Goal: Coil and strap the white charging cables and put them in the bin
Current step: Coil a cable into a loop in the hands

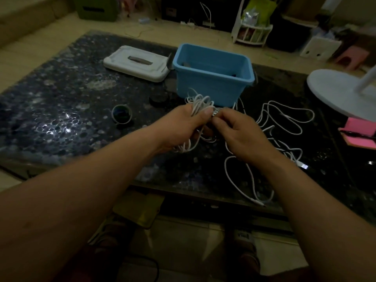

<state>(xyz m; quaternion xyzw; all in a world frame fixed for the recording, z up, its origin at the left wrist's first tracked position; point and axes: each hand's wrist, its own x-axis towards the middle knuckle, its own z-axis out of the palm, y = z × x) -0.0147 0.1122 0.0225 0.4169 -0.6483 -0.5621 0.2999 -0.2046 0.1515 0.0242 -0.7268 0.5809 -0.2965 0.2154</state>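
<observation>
My left hand [183,127] grips a coiled bundle of white cable [200,103], whose loops stick out above the thumb and hang below the palm. My right hand [242,135] pinches a small grey strap [216,113] at the middle of that coil, fingertips close to my left thumb. Just behind the hands stands the open blue bin [213,78]. Loose white cables [284,123] lie tangled on the dark table to the right, one with a USB plug [304,166] at its end.
The bin's grey lid [136,63] lies at the back left. A roll of tape [121,114] sits left of my hands. A white lamp base [341,92] and a pink notebook [360,133] are at the right. The table's front edge [183,190] runs below my forearms.
</observation>
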